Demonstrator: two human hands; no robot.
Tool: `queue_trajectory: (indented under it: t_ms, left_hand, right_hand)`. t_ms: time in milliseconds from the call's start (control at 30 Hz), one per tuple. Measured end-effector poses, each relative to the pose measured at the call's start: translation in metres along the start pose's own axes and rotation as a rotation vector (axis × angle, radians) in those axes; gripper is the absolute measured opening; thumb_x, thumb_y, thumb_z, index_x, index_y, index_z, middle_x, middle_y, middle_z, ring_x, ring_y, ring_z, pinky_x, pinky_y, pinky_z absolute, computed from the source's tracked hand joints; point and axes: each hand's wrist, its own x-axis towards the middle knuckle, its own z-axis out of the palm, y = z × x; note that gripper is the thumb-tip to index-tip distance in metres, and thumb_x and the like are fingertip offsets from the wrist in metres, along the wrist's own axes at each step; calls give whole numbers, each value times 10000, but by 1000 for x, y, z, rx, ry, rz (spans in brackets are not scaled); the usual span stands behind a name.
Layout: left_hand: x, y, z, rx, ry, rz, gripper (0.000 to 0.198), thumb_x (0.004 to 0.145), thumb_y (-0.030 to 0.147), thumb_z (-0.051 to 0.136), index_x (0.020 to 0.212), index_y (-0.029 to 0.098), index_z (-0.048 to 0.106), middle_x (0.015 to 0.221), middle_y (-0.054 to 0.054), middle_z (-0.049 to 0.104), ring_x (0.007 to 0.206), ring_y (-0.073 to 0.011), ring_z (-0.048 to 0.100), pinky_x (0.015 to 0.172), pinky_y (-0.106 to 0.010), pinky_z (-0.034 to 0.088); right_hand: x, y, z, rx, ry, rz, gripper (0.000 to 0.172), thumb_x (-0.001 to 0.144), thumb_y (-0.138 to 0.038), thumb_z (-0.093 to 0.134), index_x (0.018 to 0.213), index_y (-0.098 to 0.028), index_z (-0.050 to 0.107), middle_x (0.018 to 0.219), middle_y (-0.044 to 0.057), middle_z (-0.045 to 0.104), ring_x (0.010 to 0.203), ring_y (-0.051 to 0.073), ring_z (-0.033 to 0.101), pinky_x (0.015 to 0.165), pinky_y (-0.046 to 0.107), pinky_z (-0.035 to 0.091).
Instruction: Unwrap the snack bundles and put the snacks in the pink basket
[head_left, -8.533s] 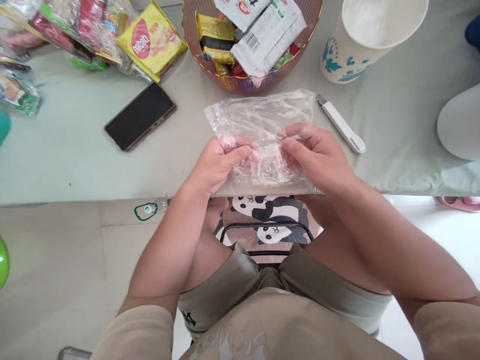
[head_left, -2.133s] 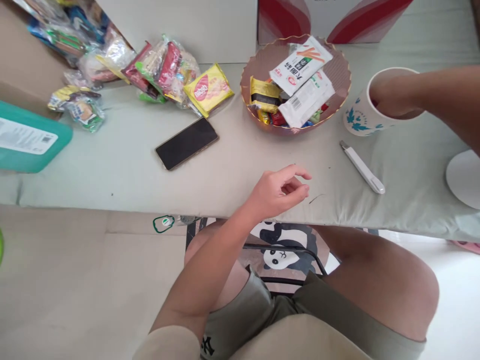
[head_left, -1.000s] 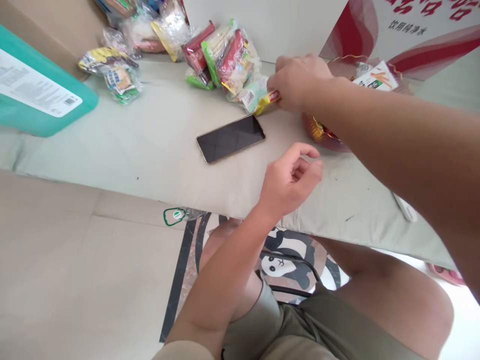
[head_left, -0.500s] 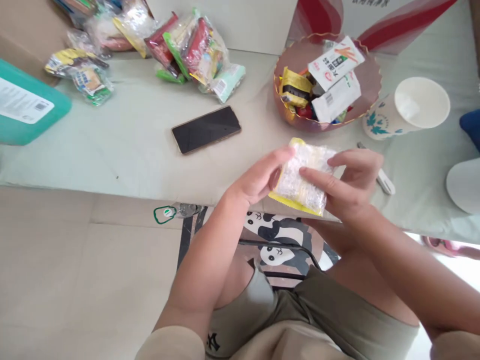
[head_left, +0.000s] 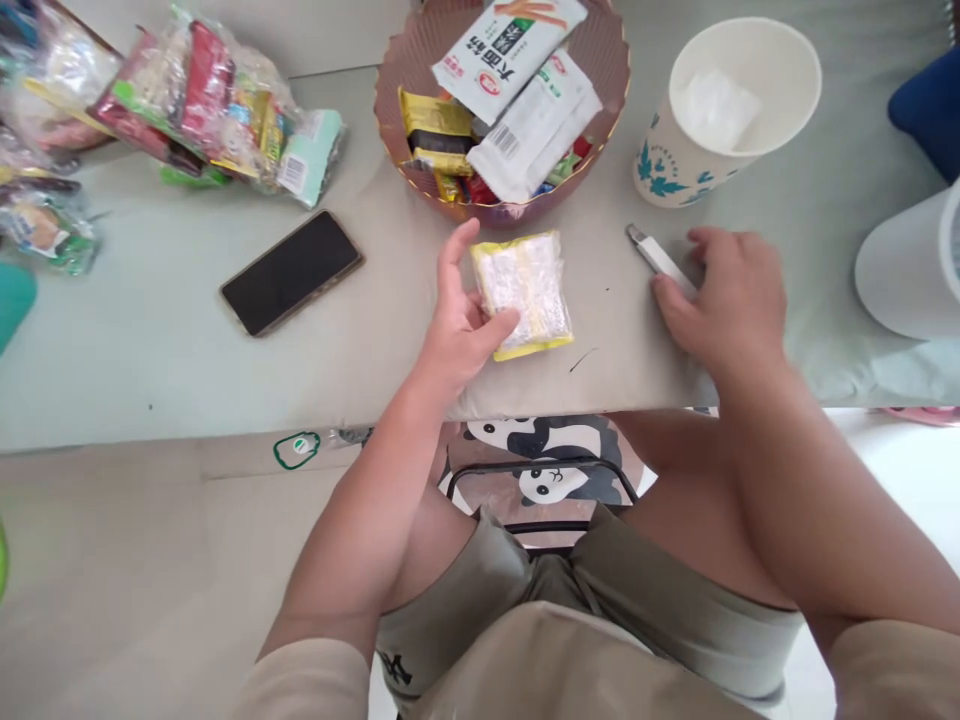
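My left hand (head_left: pixel 466 320) holds a small square snack packet (head_left: pixel 529 290), clear wrapping with yellow edges, by its left side. The thumb lies over the packet's face and the index finger sticks up beside it. On the right, my right hand (head_left: pixel 739 290) has its thumb and fingers around a small white-handled utility knife (head_left: pixel 660 256) on the table. The knife's metal tip points away from me to the upper left; its rear end is hidden under the hand.
Beyond the packet stands a scalloped bowl (head_left: pixel 386 120) of wrapped snacks. A paper cup (head_left: pixel 675 165) with white wrapping inside is right of it. A phone (head_left: pixel 292 272) and bagged snacks (head_left: pixel 217 100) lie left. A white container (head_left: pixel 911 265) stands at the right edge.
My right hand has left the packet and moved right to the utility knife. The packet, in my left hand, is lower over the table. The view has shifted right.
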Motion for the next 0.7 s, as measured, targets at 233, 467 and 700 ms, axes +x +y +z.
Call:
queue_trajectory:
  t_ms: [233, 467, 700]
  left_hand:
    - [-1, -10, 4, 20, -19, 120, 542, 905, 596, 717, 1311, 349, 458, 798, 35, 559, 618, -119, 618, 619, -269, 535]
    - [-1, -21, 8, 142, -65, 316, 476, 1005, 591, 602, 1356, 354, 383, 812, 45, 531, 563, -63, 553, 582, -209, 486]
    - [-4, -19, 13, 193, -49, 370, 464, 1013, 598, 577, 1373, 362, 404, 847, 29, 542, 639, -92, 608, 628, -235, 520]
  right_hand:
    - [-12, -20, -10, 396, -64, 72, 77, 904, -331, 557, 894, -256, 574, 814, 53, 661, 772, 231, 625, 765, 418, 507]
    - [-50, -76, -17, 1276, -701, 176, 209, 945, -435, 540, 916, -228, 546, 534, -50, 570, 382, 100, 469, 421, 238, 345]
    - [-53, -93, -11, 1279, -780, 330, 275, 913, -455, 620, 815, -200, 591, 528, -41, 569, 374, 82, 479, 390, 214, 341]
